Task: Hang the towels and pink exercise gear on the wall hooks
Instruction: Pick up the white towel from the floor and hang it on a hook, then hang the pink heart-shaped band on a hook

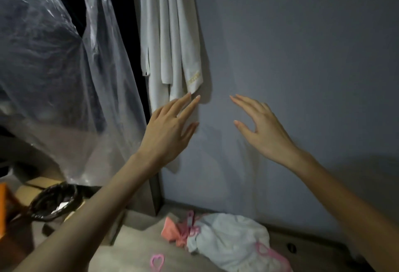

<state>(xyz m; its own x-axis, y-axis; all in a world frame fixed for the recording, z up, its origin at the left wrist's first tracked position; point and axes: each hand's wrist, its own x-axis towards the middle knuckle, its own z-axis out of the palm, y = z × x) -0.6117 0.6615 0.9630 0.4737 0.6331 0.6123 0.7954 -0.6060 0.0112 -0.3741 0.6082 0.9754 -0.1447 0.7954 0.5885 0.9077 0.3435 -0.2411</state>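
Your left hand (167,133) and right hand (262,129), fingers spread and empty, reached beside the hung white towel (172,34).

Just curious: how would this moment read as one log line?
white towel: hanging on wall | left hand: open, fingertips at towel | right hand: open, empty | pink gear: on floor

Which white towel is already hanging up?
The long white towel on the wall, just above the left hand. The other white towel lies crumpled on the floor among pink gear.
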